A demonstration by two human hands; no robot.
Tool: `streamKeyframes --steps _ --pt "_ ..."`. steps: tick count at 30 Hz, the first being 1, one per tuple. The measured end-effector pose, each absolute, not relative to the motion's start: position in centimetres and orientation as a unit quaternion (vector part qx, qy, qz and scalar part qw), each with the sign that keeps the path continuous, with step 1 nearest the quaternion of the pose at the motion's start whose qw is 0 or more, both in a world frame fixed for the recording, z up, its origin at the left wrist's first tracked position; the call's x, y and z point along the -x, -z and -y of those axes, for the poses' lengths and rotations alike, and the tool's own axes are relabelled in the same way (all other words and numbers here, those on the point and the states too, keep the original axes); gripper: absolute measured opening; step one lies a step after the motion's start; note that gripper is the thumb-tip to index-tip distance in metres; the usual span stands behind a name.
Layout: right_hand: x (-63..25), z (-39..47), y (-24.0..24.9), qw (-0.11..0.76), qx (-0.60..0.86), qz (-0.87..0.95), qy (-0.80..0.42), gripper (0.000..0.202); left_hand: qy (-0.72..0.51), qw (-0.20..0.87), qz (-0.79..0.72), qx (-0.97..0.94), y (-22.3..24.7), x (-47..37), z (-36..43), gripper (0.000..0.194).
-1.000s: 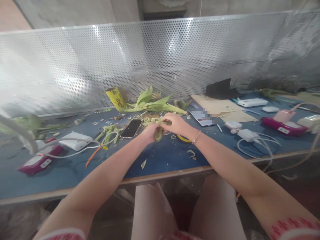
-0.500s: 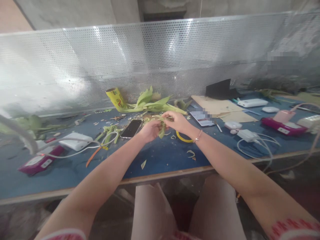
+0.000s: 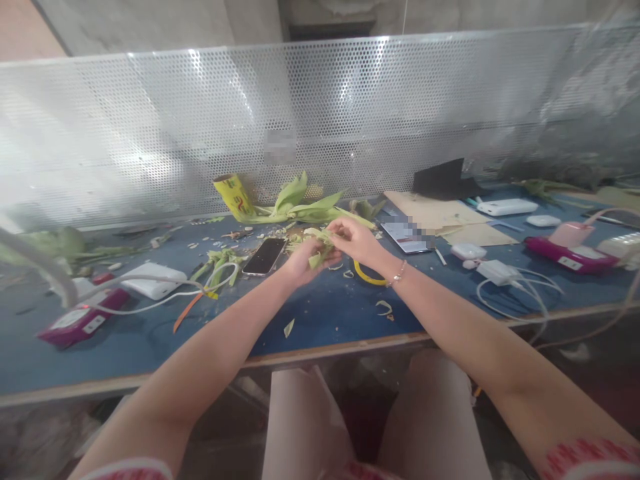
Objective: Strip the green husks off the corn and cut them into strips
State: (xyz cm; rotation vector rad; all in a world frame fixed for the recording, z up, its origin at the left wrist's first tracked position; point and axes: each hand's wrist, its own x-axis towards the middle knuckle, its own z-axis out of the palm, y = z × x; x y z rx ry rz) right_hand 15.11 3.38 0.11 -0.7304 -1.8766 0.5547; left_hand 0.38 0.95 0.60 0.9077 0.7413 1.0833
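Observation:
My left hand (image 3: 307, 262) is curled around a bunch of pale green leaf strips (image 3: 316, 259) that look like corn husk. Fingers of my right hand (image 3: 353, 241) pinch the same bunch from its upper right side. The two hands almost meet above the blue tabletop, and parts of the strips are hidden by the fingers. Just beyond them lie large green leaves (image 3: 300, 208), beside a yellow printed cup-like container (image 3: 234, 197) that leans over. A black-screened phone (image 3: 264, 257) rests left of my left hand, with a heap of green scraps (image 3: 220, 264) farther left.
A yellow ring (image 3: 369, 275) lies under my right wrist. Farther right are a lit phone (image 3: 406, 237), brown paper (image 3: 427, 208), white chargers with cables and a magenta power strip (image 3: 570, 256). Another magenta strip (image 3: 83, 319) is at left. Perforated metal (image 3: 320, 107) walls off the back.
My left hand has turned somewhat, showing more of the leaf strips above its fingers. My right hand has shifted slightly and still grips the bunch. The view has moved a little.

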Motion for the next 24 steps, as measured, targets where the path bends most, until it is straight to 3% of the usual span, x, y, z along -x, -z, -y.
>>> streamKeyframes --steps 9,14,24 --pt "-15.2 -2.7 -0.6 0.489 0.263 0.822 -0.126 0.013 -0.494 0.711 -0.331 -0.375 -0.9 -0.5 -0.3 0.017" --pt "-15.2 -2.2 -1.0 0.506 0.266 0.815 -0.095 0.01 -0.496 0.702 -0.287 -0.422 -0.8 -0.3 -0.4 0.007" --pt "-15.2 -2.7 -0.5 0.532 0.271 0.793 -0.123 0.035 -0.486 0.656 -0.242 -0.524 -0.7 -0.2 -0.6 0.019"
